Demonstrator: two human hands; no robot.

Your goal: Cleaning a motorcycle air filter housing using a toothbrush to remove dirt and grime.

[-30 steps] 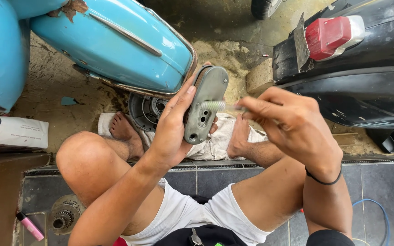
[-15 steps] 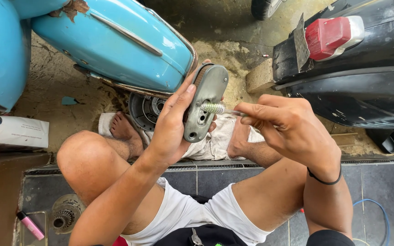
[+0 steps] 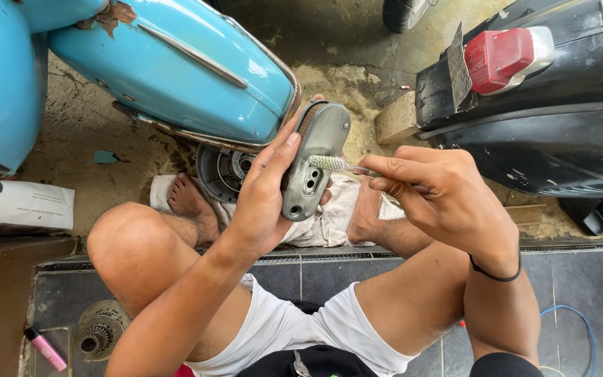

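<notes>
Soft, even daylight fills the scene, bright with no hard shadows. Mild sheen runs along the blue scooter panel [image 3: 176, 70] far left and the black motorbike body [image 3: 560, 132] on the right. Focus is sharp throughout; wide-angle bending shows toward the edges.

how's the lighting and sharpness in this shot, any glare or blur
Head view: soft, even daylight with no hard shadows; the left hand, the grey metal part and the brush in the right hand are sharp, without motion blur. Mild glare streaks the blue scooter panel; the black scooter reflects dimly. Wide-angle stretch shows at the edges.
</notes>
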